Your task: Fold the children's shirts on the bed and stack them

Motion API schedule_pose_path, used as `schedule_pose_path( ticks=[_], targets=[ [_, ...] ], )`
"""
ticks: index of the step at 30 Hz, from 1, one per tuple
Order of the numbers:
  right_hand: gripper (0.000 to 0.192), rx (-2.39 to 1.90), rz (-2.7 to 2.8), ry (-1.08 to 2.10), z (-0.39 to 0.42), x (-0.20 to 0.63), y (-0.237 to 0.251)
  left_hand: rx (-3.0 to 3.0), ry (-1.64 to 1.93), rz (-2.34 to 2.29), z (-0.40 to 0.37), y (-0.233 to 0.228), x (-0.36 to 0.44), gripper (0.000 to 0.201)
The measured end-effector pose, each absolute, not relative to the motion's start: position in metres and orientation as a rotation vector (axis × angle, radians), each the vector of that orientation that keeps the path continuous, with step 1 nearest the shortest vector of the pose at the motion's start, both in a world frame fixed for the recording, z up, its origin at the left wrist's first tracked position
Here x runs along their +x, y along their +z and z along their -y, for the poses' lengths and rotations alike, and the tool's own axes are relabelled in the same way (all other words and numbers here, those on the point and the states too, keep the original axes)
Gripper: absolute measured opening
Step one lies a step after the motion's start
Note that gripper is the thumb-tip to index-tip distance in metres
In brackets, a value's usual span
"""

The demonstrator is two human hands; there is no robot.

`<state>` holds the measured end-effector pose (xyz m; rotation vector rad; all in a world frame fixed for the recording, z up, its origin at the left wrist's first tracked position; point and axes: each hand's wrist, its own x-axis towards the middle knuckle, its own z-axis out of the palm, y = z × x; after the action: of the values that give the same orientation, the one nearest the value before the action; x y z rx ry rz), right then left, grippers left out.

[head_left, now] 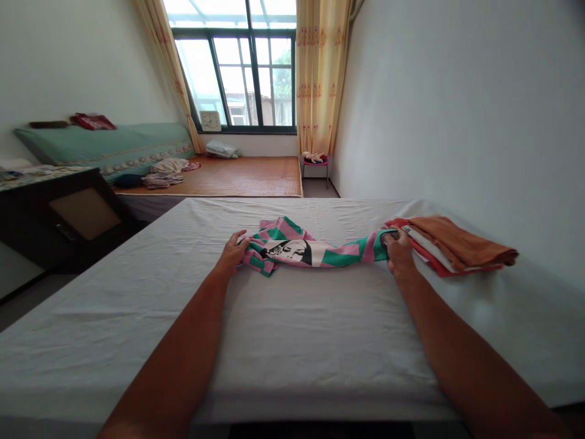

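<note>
A pink and green striped shirt [336, 255] with a black-and-white printed face lies bunched lengthwise across the white-sheeted surface [315, 329]. At its left end, my left hand [232, 255] is closed on the edge of the cloth; the fingertips are partly lost against the fabric. My right hand [398, 250] grips the opposite end, thumb on the dark-lined opening, and holds it slightly raised. Just beyond that hand sits a folded pile of clothes [461, 244], with orange-brown on top and white and red layers below.
Behind the sheeted surface is a bed with a brown mat [256, 171], bearing loose clothes [167, 174] and a pillow-like bundle [222, 149]. A dark cabinet [68, 210] stands at left. The white wall [457, 110] runs close along the right. A small stool [315, 161] is below the curtain.
</note>
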<state>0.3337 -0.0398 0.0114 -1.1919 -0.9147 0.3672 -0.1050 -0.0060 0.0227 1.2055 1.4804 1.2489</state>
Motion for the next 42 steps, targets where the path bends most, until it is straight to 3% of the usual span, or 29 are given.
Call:
schedule_pose_path(
  ticks=[2,4,9,14,19,21,23,26,30,32,34,36,42],
  targets=[
    [0.040,-1.280,1.092,0.053,0.047,0.324,0.019,1.293,1.161,-1.388,0.010,0.027,-0.103,0.059],
    [0.036,-1.313,1.406,-0.109,0.057,0.309,0.024,1.355,1.058,-1.264,0.014,0.032,-0.101,0.056],
    [0.037,-1.331,2.170,0.081,0.069,0.283,0.016,1.295,0.928,-0.843,0.030,0.048,-0.094,0.041],
    [0.027,-1.481,1.798,0.141,0.058,0.316,0.022,1.222,0.804,-0.552,0.051,0.068,-0.090,0.047],
    [0.029,-1.491,1.393,-0.258,0.060,0.329,0.040,1.268,0.964,-0.784,0.037,0.062,-0.092,0.051],
    [0.025,-1.425,1.409,-0.110,0.068,0.313,0.044,1.350,1.055,-1.002,0.026,0.050,-0.094,0.052],
    [0.022,-1.343,1.555,0.231,0.079,0.288,0.046,1.518,1.086,-1.106,0.018,0.037,-0.094,0.053],
    [0.027,-1.140,2.009,0.626,0.098,0.251,0.045,1.891,0.929,-1.058,0.015,0.024,-0.091,0.053],
    [0.050,-0.843,2.510,0.558,0.111,0.219,0.036,2.265,0.727,-1.104,0.015,0.017,-0.083,0.049],
    [0.036,-0.821,2.582,0.483,0.111,0.212,0.032,2.340,0.728,-1.153,0.012,0.014,-0.079,0.037],
    [0.025,-0.840,2.541,0.493,0.107,0.213,0.030,2.358,0.709,-1.174,0.010,0.014,-0.077,0.026],
    [0.025,-0.881,2.390,0.613,0.102,0.223,0.033,2.343,0.684,-1.208,0.009,0.016,-0.077,0.030],
    [0.035,-0.971,1.868,1.346,0.106,0.279,0.060,2.207,0.647,-1.286,0.017,0.039,-0.104,0.043]
  ],
)
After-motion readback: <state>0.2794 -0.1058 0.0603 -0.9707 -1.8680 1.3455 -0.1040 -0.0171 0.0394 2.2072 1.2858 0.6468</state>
